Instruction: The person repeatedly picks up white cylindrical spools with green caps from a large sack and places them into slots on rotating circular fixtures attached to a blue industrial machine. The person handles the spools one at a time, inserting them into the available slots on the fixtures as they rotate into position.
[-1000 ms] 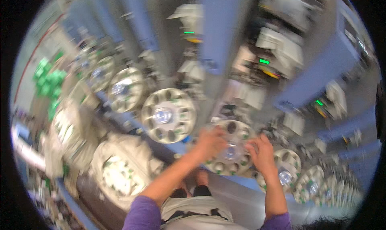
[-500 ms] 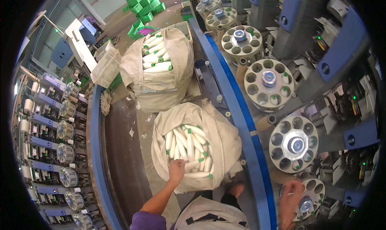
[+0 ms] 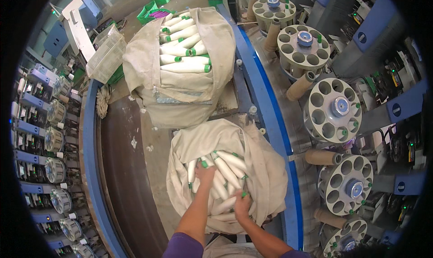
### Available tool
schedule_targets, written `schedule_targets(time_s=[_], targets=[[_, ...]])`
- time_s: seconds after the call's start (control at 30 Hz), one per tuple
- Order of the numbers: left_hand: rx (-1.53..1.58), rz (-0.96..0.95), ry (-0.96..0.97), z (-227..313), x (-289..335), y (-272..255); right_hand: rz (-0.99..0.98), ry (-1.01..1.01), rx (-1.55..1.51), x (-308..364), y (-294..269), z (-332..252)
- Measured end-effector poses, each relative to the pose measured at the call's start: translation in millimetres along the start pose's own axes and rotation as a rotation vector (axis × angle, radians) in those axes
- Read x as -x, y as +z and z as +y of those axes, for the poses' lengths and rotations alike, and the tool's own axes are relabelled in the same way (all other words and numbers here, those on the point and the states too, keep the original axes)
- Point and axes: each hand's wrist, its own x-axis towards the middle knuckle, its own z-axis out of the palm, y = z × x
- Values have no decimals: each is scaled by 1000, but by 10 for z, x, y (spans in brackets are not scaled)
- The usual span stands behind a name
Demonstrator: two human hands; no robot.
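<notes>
White yarn bobbins with green tube ends lie heaped in an open beige cloth sack just in front of me. Reaching into the left part of the heap, my left hand has its fingers closed around the green end of a bobbin. Lower down, at the heap's right, my right hand grips another bobbin close to its green end. That one lies slanted, its white body pointing left. The fingertips of both hands are partly hidden among the bobbins.
A second beige sack full of bobbins stands beyond. A blue rail runs along the right, beside winding machines with round bobbin magazines and brown paper tubes. At far left are more machines and a clear plastic bin.
My right hand has come from a magazine at the right into the near sack and gripped a bobbin. My left hand has moved farther into the heap. The view has shifted forward along the aisle.
</notes>
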Motion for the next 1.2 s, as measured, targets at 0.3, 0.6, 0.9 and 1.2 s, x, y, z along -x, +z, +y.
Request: schedule_targets(time_s=[0.3,0.6,0.9,1.2], targets=[[662,-364,-126,-187,-427,201,-234,2,733,-471,-91,-281],[753,-576,322,517,1222,-1253,77,-598,225,330,-1175,-1239],[447,-1394,-556,1036,2234,-1470,-413,29,-532,1105,-2215,-1884],[123,-1380,-108,1226,3194,-1348,-740,-190,-266,2227,-2060,-443]])
